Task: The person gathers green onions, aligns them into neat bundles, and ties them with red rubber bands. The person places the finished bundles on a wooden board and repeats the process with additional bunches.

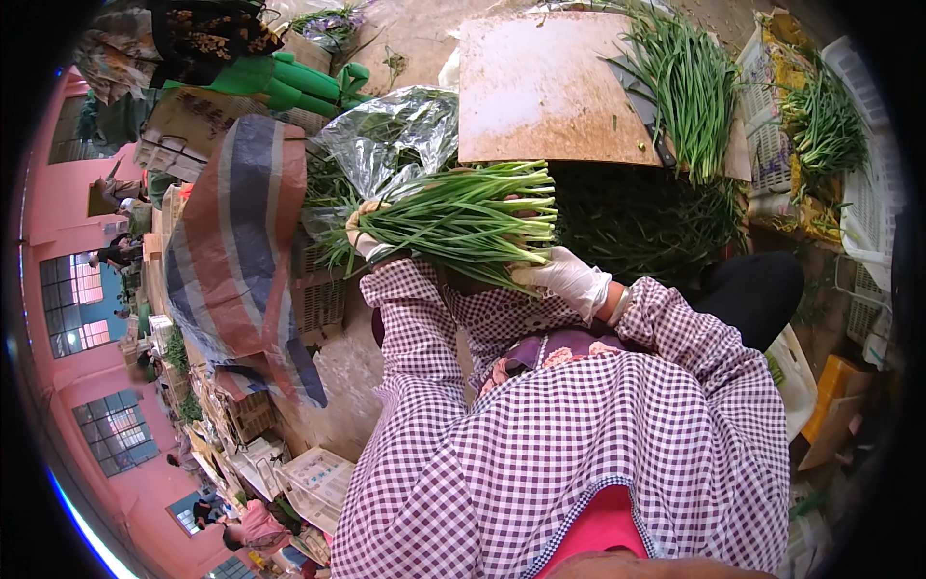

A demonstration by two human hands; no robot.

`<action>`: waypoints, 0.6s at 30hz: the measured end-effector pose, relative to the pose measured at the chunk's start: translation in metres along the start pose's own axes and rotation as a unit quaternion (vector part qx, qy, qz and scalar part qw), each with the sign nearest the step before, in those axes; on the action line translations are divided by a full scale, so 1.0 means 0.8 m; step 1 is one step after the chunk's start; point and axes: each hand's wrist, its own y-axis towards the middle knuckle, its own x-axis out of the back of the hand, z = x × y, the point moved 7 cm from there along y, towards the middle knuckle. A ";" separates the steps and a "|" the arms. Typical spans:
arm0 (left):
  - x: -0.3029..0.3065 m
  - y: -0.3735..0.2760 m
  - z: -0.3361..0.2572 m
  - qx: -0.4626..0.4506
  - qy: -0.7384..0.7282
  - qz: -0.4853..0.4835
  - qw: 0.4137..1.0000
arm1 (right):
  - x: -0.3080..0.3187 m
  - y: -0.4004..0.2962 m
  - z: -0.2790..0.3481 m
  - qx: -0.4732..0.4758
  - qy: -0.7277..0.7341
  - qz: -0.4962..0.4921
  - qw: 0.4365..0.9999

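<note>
A bunch of garlic chives (463,221) lies sideways across my lap, pale cut ends to the right and leaf tips to the left. My left hand (364,230), in a light glove, is closed around the leafy end. At the stem end, my right hand (568,279) wears a white glove and grips the lower edge of the bunch, with its fingers partly hidden by stems. Ahead stands a worn board (542,87). A knife with a black handle (664,152) rests on its right part, beside a pile of chives (691,101).
A clear plastic bag (405,130) of greens is beyond my left hand. Striped woven sheeting (246,253) drapes at left. Dark leaves (636,224) lie beneath the board's near edge. More chives (825,130) sit among plastic crates (770,155) at right. Other people are at far left.
</note>
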 end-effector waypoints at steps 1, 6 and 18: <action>-0.006 -0.003 -0.002 -0.007 0.006 0.014 1.000 | 0.001 0.002 -0.003 -0.012 -0.016 0.002 1.000; -0.034 -0.023 0.008 -0.035 -0.004 -0.043 0.998 | 0.028 0.009 -0.017 -0.024 -0.186 0.011 0.982; -0.017 -0.017 0.007 -0.014 0.004 -0.085 0.996 | 0.095 -0.051 0.044 0.051 -0.638 -0.043 0.768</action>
